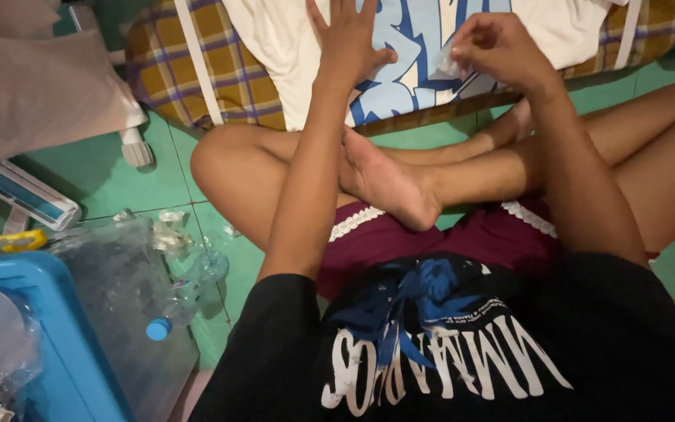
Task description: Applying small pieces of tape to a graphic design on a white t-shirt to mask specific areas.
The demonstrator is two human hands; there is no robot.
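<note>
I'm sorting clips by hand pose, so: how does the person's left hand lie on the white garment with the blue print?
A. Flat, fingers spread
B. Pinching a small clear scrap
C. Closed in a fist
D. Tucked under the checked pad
A: the left hand lies open with fingers spread on the white garment with the blue print, while the right hand pinches a small pale scrap.

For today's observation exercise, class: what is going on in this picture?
A person sits cross-legged on a green tiled floor, facing a white printed garment spread over a plaid cloth. The left hand lies flat and open on the garment. The right hand pinches a small, pale, crumpled scrap just above it. A clear plastic bottle lies on the floor beside a blue bin.
</note>
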